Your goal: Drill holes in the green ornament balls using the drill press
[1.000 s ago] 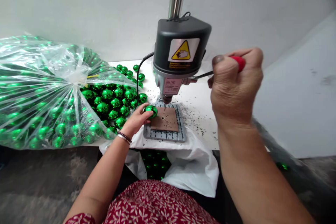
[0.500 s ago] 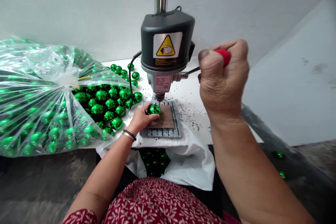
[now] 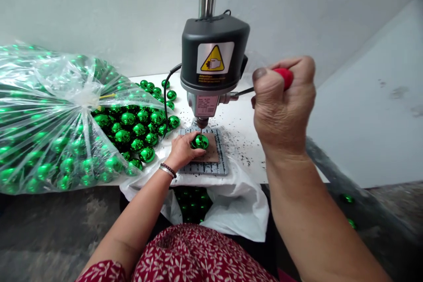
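Note:
Thumb and fingers of my left hand (image 3: 184, 150) grip a shiny green ball (image 3: 200, 142) over a brown board (image 3: 213, 152) on the drill press base (image 3: 222, 163). Directly above the ball is the thin drill bit (image 3: 201, 131), its tip at or very near the ball's top; contact is too small to tell. My right hand (image 3: 284, 105) is wrapped round the red knob (image 3: 284, 78) of the feed lever, to the right of the dark drill press head (image 3: 214, 53).
A clear plastic bag (image 3: 66, 110) of green balls fills the left, with loose balls (image 3: 165, 94) beside it. Dark shavings lie on the white table (image 3: 244, 128). A white bag (image 3: 244, 211) with green balls inside hangs at the front edge. Two balls (image 3: 346, 198) lie low at right.
My left hand has moved the ball slightly right, so it sits beneath the drill bit. My right hand stays on the lever knob, a little lower. The view has shifted slightly.

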Demonstrator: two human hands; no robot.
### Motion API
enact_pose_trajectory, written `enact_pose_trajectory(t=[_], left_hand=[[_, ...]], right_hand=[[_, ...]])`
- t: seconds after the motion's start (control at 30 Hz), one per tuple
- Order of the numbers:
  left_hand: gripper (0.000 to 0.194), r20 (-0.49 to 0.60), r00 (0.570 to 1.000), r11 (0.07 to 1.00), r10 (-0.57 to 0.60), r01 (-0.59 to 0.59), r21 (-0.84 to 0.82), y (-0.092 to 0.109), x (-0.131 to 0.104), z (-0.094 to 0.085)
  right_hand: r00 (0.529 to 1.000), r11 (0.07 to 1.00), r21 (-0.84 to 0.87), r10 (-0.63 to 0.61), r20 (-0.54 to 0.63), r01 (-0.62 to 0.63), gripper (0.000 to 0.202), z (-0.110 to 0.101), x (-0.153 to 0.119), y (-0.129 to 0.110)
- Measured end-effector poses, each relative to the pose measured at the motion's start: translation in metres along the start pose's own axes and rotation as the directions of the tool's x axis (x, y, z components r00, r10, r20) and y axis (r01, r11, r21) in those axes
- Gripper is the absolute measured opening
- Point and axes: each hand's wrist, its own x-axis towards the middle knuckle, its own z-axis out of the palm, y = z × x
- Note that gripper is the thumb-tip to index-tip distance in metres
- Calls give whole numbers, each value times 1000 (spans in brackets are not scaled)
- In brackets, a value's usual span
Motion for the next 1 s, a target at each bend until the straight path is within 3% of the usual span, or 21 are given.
enact_pose_trajectory(t=[0.13,0.43,1.0], left_hand=[[66,-8,1000,998,-5,5,-58,-2,-2,3],[67,-28,999,996,21,-23,-91,-6,-2,9],[65,-43,999,996,22,-25,-80,-10,-4,14]], right_hand=[[995,995,9,95,-11,-95,23,-3,-3,-5],[996,995,-92,-37,-80,30,16,-11,-21,-4],[990,988,-148,-67,-127,48,13,-8,-59,18]])
